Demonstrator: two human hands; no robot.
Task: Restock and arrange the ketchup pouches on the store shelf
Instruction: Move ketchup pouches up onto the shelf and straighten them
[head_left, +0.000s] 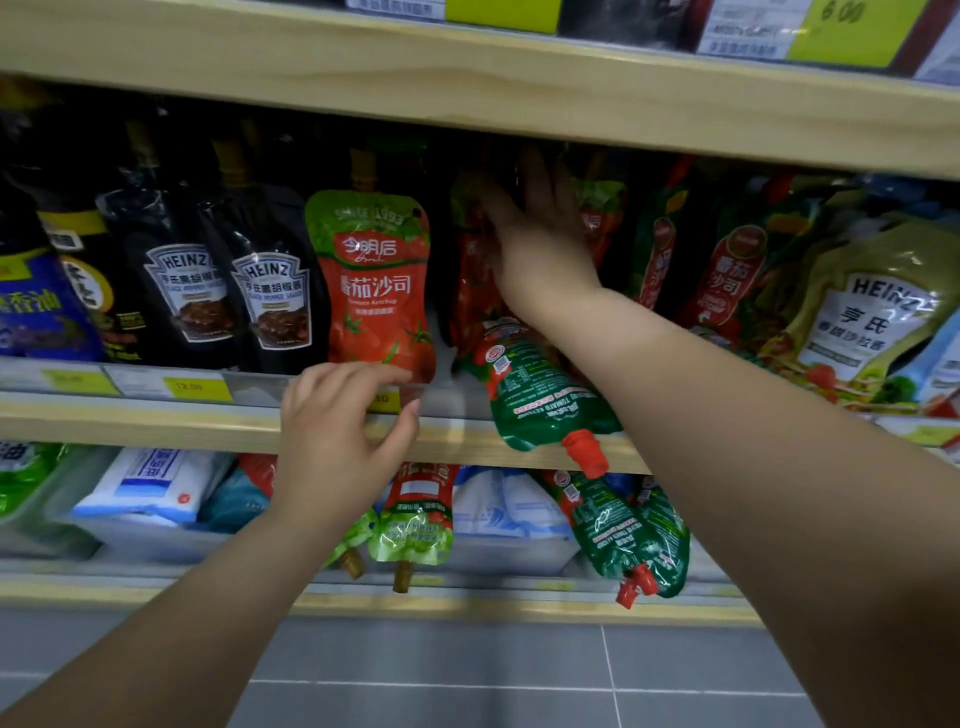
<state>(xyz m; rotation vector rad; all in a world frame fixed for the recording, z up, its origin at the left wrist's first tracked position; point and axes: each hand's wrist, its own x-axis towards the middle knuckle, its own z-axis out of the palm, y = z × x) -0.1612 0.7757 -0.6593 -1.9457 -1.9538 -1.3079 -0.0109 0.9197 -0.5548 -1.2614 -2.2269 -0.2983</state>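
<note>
A red and green ketchup pouch stands upright at the front of the middle shelf. My left hand is at its lower edge, fingers curled and apart, fingertips touching the pouch's base. My right hand reaches deep into the shelf with fingers spread flat against a dark red pouch; this area is blurred. Under my right wrist another ketchup pouch lies flat, its red spout hanging over the shelf edge. More ketchup pouches stand to the right.
Black Heinz pepper sauce pouches stand left of the ketchup, and Heinz salad dressing pouches are at the far right. On the lower shelf, ketchup pouches lie with spouts outward among white bags. The upper shelf board hangs low overhead.
</note>
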